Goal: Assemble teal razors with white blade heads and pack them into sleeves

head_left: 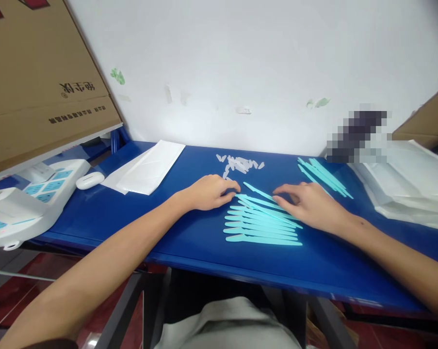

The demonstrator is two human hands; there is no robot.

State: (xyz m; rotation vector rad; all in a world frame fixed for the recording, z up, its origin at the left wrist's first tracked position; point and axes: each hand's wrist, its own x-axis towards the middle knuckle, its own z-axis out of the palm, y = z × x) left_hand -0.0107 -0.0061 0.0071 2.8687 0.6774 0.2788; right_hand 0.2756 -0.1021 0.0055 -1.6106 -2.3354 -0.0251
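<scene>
The blue tabletop spans the middle of the frame, with open room along its front edge. A cardboard box, upper left, and plastic packaging, far right, are both cut off by the frame. At centre, the right hand bends over one slanting stick, hiding part of it; whether it grips, I cannot tell. The left hand keeps a narrow thumb-to-finger gap beside the turquoise sticks. Beyond them, small translucent pieces overlap, hard to separate.
</scene>
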